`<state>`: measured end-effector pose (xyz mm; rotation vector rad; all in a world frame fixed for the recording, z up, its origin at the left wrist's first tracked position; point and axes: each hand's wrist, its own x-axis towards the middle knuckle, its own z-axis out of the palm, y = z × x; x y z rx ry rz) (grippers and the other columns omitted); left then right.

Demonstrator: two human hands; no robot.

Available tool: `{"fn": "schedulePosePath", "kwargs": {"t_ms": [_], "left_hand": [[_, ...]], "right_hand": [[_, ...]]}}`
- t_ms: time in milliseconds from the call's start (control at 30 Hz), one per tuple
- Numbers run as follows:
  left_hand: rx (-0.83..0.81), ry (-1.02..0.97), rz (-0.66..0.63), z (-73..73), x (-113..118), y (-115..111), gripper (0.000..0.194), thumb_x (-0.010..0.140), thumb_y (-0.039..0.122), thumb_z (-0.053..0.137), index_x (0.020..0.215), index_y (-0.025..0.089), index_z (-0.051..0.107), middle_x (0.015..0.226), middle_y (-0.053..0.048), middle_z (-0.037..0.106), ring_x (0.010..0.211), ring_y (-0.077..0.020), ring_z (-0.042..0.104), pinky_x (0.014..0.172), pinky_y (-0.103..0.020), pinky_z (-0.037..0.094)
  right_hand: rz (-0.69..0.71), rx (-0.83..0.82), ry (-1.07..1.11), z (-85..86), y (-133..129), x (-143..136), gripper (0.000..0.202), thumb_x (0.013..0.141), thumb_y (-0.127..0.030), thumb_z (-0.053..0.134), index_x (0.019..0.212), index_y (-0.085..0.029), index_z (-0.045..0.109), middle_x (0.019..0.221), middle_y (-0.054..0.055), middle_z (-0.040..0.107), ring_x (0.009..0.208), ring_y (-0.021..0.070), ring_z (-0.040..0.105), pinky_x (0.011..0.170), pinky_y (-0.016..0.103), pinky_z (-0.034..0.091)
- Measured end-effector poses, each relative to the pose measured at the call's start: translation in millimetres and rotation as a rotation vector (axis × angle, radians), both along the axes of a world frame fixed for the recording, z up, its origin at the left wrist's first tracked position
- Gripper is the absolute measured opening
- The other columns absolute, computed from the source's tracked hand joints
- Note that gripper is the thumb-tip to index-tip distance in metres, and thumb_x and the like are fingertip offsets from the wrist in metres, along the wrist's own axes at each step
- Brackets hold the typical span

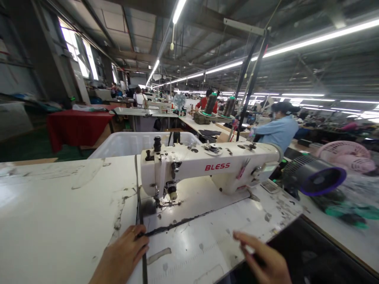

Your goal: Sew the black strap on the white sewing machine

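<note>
A narrow black fabric strap (177, 223) is laid across the scuffed white sewing table (59, 213), running from under the presser foot of a white BLESS sewing machine (207, 165). Its near end is pressed down by the left hand (122, 256), fingers together. The right hand (263, 260) is held loosely spread above dark cloth (314, 256) at the table edge.

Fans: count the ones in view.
3: a pink fan at far right, a dark purple-rimmed fan right of the sewing machine, and a small fan on a distant table. Others may be hidden.
</note>
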<state>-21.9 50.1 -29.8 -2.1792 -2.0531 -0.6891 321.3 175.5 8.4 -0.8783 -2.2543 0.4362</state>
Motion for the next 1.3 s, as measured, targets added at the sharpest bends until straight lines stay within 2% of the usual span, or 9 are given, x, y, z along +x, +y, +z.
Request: {"fn": "schedulePosePath", "kwargs": {"t_ms": [67,200,333,533,633,733,933,1100,1300], "left_hand": [[-0.045,0.052,0.026,4.2,6,3,0.023,0.079,0.012,0.042,0.072,0.022,0.061,0.088,-0.003,0.061,0.080,-0.0179,0.060,0.068,-0.026,0.051],[-0.007,0.178,0.108,13.5,19,6,0.028,0.077,0.004,0.033,0.071,0.017,0.057,0.077,-0.007,0.060,0.078,-0.0231,0.059,0.071,-0.035,0.049],[0.047,0.046,0.167,17.7,17,4,0.024,0.081,0.009,0.032,0.075,0.017,0.053,0.068,-0.006,0.059,0.063,-0.0214,0.060,0.059,-0.031,0.050],[0.071,-0.326,0.169,21.4,3,0,0.015,0.083,0.017,0.035,0.079,0.021,0.050,0.069,-0.002,0.061,0.060,-0.0178,0.060,0.057,-0.027,0.047],[0.042,-0.494,0.149,20.1,-2,0,0.013,0.083,0.019,0.038,0.083,0.021,0.051,0.077,-0.003,0.062,0.069,-0.0182,0.061,0.063,-0.028,0.049],[-0.002,-0.665,0.133,18.0,-7,1,0.012,0.083,0.022,0.038,0.082,0.020,0.050,0.089,-0.006,0.062,0.070,-0.0178,0.061,0.063,-0.029,0.051],[-0.066,-0.827,0.085,22.7,-13,-1,0.008,0.081,0.020,0.040,0.080,0.018,0.048,0.086,-0.007,0.061,0.065,-0.0163,0.060,0.061,-0.028,0.051],[-0.124,-0.910,0.041,26.1,-18,0,0.009,0.075,0.013,0.043,0.078,0.018,0.049,0.092,-0.006,0.060,0.075,-0.0157,0.059,0.065,-0.026,0.050],[-0.181,-0.793,-0.084,31.1,-22,0,0.019,0.067,0.007,0.049,0.075,0.017,0.063,0.096,-0.004,0.059,0.079,-0.0146,0.058,0.073,-0.025,0.046]], "right_hand": [[-0.388,-0.110,0.255,20.4,51,-4,0.029,0.074,-0.045,0.053,0.093,-0.023,0.058,0.095,0.006,0.066,0.085,0.0207,0.063,0.080,0.039,0.053],[-0.508,-0.071,0.419,48.1,126,-36,0.060,0.059,-0.055,0.053,0.102,-0.015,0.042,0.095,0.013,0.056,0.083,0.0241,0.058,0.078,0.044,0.050],[-0.618,-0.055,0.429,63.4,146,-65,0.052,0.050,-0.037,0.055,0.094,-0.019,0.036,0.069,0.000,0.042,0.057,0.0180,0.043,0.070,0.050,0.040],[-0.220,-0.337,0.576,56.8,87,-85,0.018,0.053,-0.025,0.039,0.069,-0.024,0.030,0.052,-0.007,0.034,0.042,0.0100,0.033,0.040,0.023,0.028],[0.226,-0.241,0.236,29.7,34,-114,0.009,0.077,-0.024,0.044,0.079,-0.023,0.052,0.069,-0.001,0.053,0.060,0.0104,0.049,0.052,0.021,0.038],[0.586,-0.196,-0.192,2.5,-3,-158,0.029,0.069,-0.010,0.051,0.093,-0.026,0.059,0.077,0.001,0.055,0.066,0.0128,0.053,0.058,0.023,0.040],[0.576,-0.138,-0.545,-6.1,-16,-222,0.013,0.071,-0.019,0.064,0.084,-0.022,0.062,0.084,0.001,0.062,0.074,0.0193,0.060,0.064,0.026,0.045],[0.584,-0.144,-0.599,1.9,-18,-224,0.013,0.069,-0.008,0.056,0.081,-0.014,0.059,0.084,0.008,0.062,0.076,0.0249,0.061,0.062,0.030,0.043],[0.579,-0.251,-0.440,-2.5,-16,-221,0.007,0.071,-0.012,0.049,0.069,-0.018,0.046,0.065,-0.003,0.049,0.061,0.0113,0.047,0.054,0.021,0.031]]}}
